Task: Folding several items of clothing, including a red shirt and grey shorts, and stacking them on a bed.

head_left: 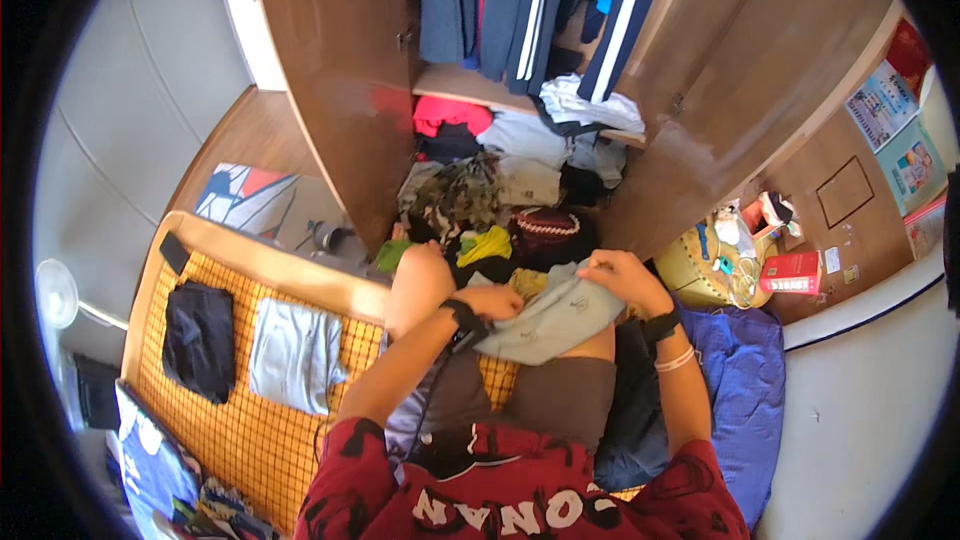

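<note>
I sit on a bed facing an open wooden wardrobe (350, 70). A pale grey-blue garment (555, 325) lies across my knees. My left hand (492, 302) grips its near left edge, a black band on that wrist. My right hand (625, 278) pinches its upper right edge, with a black band and a white bracelet on that wrist. Just beyond the garment, a heap of mixed clothes (490, 205) spills from the wardrobe's lower part.
On the orange checked bedsheet (250, 420) to my left lie a folded light blue garment (293, 352) and a folded black one (200, 338). A blue cloth (745, 370) lies at my right. A yellow side table (705, 270) holds small items and a red box. A fan (57, 292) stands far left.
</note>
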`<control>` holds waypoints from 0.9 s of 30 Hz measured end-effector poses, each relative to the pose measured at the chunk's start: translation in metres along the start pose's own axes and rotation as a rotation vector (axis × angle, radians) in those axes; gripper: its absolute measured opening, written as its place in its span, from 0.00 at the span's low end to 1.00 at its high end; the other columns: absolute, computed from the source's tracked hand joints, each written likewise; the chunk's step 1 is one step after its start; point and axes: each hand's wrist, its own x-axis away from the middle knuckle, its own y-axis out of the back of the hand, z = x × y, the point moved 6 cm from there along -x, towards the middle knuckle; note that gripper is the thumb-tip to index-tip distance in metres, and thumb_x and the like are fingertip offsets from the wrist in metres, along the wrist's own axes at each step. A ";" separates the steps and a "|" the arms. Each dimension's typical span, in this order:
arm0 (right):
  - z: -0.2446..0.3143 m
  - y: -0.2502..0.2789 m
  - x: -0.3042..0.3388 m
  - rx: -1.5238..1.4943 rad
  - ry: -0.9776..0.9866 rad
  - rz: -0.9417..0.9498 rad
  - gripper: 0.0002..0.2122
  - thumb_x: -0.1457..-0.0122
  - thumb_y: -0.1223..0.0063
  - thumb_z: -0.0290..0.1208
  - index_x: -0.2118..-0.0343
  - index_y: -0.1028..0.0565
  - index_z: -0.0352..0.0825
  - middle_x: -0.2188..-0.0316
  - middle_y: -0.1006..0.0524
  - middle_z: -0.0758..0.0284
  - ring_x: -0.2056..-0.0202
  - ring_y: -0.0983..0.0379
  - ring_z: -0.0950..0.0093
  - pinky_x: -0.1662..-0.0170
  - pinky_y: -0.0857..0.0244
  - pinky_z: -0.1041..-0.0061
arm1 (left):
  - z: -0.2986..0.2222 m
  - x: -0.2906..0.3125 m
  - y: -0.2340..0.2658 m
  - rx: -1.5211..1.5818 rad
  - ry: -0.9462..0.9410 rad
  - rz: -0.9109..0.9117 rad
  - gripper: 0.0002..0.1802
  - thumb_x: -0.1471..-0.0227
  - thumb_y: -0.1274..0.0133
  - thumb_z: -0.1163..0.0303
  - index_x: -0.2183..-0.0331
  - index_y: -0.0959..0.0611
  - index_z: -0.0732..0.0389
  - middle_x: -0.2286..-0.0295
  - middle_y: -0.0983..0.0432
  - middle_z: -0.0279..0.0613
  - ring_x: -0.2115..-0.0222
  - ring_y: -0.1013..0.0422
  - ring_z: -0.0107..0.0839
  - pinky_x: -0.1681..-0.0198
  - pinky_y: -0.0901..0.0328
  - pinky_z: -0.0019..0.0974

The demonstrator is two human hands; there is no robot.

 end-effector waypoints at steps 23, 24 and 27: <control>0.261 0.132 0.108 0.520 0.831 -1.437 0.20 0.37 0.51 0.17 0.44 0.19 0.34 0.41 0.21 0.58 0.37 0.28 0.59 0.35 0.37 0.62 | -0.331 0.261 0.199 -0.800 -0.947 -1.735 0.11 0.46 0.41 0.65 0.66 0.17 0.64 0.64 0.19 0.54 0.60 0.23 0.51 0.57 0.29 0.48; 0.232 0.105 0.098 0.538 0.766 -1.325 0.20 0.37 0.51 0.17 0.44 0.19 0.33 0.41 0.21 0.58 0.36 0.29 0.60 0.33 0.39 0.61 | -0.309 0.237 0.178 -0.775 -0.945 -1.561 0.09 0.46 0.42 0.72 0.62 0.15 0.64 0.64 0.19 0.53 0.61 0.23 0.51 0.55 0.30 0.47; 0.075 -0.009 0.065 0.542 0.117 -0.592 0.18 0.38 0.46 0.24 0.45 0.21 0.30 0.56 0.18 0.57 0.48 0.24 0.55 0.39 0.35 0.60 | -0.152 0.172 0.109 -0.356 -0.279 -0.977 0.08 0.47 0.42 0.69 0.70 0.20 0.65 0.73 0.23 0.59 0.72 0.25 0.57 0.67 0.31 0.54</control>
